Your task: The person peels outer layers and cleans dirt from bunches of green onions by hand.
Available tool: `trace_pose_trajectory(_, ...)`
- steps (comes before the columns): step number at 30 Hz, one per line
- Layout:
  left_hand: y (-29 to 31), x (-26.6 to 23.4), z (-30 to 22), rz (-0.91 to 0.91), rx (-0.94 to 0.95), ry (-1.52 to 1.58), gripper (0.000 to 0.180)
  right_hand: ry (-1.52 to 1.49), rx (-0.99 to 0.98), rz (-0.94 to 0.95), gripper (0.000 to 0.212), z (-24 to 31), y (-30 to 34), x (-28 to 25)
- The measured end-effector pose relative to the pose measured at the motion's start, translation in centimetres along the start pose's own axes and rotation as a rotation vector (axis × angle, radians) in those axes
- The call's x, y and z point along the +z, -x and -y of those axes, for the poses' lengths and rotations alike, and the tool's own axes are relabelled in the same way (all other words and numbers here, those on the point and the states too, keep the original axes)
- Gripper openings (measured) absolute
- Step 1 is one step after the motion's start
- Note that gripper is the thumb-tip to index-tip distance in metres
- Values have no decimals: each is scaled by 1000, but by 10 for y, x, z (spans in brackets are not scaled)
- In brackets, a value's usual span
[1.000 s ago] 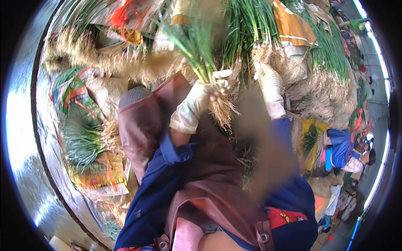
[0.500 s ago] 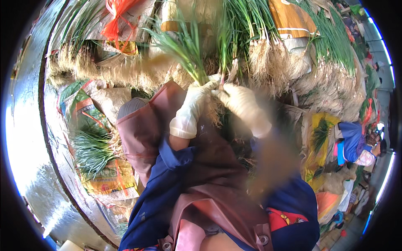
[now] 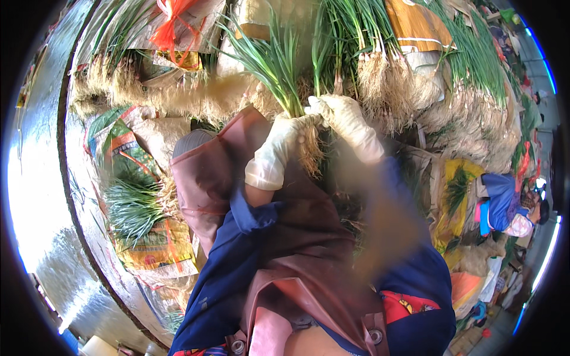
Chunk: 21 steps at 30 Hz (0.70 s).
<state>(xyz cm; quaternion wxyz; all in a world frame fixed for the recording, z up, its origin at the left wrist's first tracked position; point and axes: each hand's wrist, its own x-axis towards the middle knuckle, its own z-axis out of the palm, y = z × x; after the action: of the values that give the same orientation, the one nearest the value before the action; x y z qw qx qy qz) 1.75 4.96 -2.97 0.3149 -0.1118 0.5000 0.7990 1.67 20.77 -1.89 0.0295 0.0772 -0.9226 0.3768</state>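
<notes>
My left hand (image 3: pixel 286 139), in a pale rubber glove, is closed round a bunch of green onions (image 3: pixel 281 65). Their green leaves fan upward, and the stringy roots (image 3: pixel 310 155) hang below the fist. Close beside it, my right hand (image 3: pixel 343 115), gloved too, pinches a single green onion (image 3: pixel 318 74) near its lower end. The two hands almost touch at the fingertips. A brown apron (image 3: pixel 291 237) covers my lap beneath them.
Piles of rooted green onions (image 3: pixel 383 77) lie across the far side on sacks. A smaller bundle (image 3: pixel 133 204) rests at left on a yellow sack (image 3: pixel 157 255). A red plastic bag (image 3: pixel 171 24) sits at far left. Another person (image 3: pixel 504 202) is at the right.
The bunch in my left hand has tilted a little more upright and its leaves have spread. My right hand has shifted slightly upward, with its fingers closer over the single stalk.
</notes>
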Motion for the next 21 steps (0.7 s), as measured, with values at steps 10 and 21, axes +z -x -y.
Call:
trace_pose_trajectory(10,11,10,-9,207,52,308,44,-1168,671,-56,60,-2,-8,24)
trace_pose_trajectory(21,-1,-3,4,174,-101,294,23,-362,382,-68,40,-22,-7,7)
